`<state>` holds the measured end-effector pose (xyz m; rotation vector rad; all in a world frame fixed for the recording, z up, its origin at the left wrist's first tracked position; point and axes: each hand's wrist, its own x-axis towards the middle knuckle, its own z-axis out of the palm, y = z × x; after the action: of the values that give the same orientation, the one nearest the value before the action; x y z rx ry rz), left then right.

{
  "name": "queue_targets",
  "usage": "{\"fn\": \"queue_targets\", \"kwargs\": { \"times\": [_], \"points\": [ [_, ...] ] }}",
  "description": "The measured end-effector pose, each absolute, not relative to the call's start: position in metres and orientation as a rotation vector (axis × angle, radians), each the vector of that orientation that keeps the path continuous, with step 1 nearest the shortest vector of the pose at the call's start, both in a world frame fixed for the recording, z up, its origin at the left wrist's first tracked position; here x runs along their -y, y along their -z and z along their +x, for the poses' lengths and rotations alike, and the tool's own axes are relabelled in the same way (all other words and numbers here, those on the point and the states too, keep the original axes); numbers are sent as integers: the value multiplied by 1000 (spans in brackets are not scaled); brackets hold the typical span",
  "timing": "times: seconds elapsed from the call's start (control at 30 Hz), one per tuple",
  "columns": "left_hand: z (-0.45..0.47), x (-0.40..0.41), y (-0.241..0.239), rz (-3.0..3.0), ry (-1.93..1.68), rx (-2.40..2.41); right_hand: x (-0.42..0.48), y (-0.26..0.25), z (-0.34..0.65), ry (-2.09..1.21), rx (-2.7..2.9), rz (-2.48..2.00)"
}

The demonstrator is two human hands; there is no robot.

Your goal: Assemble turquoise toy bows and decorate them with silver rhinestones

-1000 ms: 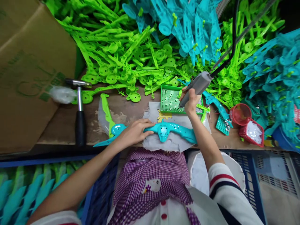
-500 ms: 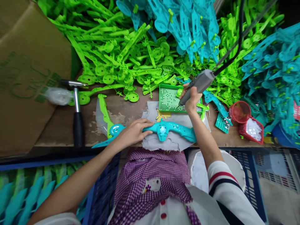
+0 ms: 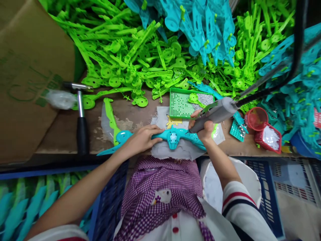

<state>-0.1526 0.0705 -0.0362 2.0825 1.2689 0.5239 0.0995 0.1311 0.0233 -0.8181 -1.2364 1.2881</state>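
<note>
A teal bow-shaped toy part lies on a grey cloth at the near edge of the tabletop. The left hand presses flat on its left limb, fingers together. The right hand is wrapped round a grey power driver, tip on the part. The tip could skid (its cable may tug sideways) and scar the plastic.

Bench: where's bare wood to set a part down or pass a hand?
Bare wood lies between the hammer and the green limb, and between that limb and the cloth. The green pile buries the back; red cups crowd the right. On the cloth: bow, left hand, right hand with driver.
</note>
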Motion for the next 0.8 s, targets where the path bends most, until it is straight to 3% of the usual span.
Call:
{"fn": "queue_targets", "kwargs": {
  "times": [0.57,0.8],
  "points": [
    [-152,-70,36,2086,-523,-1268,-125,-5,101,-1362,1374,-793],
    [-152,-69,35,2060,-542,-1268,-186,-32,84,-1007,1119,-873]
  ]
}}
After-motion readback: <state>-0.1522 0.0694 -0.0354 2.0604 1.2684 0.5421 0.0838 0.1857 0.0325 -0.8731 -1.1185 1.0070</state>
